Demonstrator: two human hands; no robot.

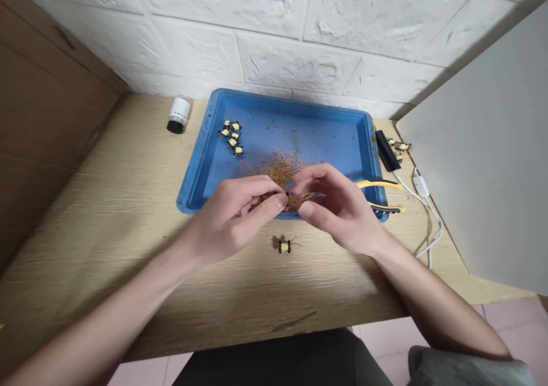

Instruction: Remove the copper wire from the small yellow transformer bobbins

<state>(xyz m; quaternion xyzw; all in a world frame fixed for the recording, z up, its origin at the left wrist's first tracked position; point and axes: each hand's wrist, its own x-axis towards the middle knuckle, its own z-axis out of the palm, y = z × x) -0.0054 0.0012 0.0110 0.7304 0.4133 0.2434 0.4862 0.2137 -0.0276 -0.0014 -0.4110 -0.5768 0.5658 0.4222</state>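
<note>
Your left hand [229,217] is closed in a thumb-and-finger pinch on a small dark part [287,193], mostly hidden, above the near rim of the blue tray [371,146]. Your right hand [342,209] is half open, fingers curled and thumb apart from the forefinger, around thin wires [306,196] beside that part; you cannot tell whether it touches them. Coppery clippings [280,168] lie beyond your hands in the tray. On the worktop [240,294] before you sits a yellow-banded component [285,247]; yellow-handled pliers [383,184] extend past the tray's right rim.
</note>
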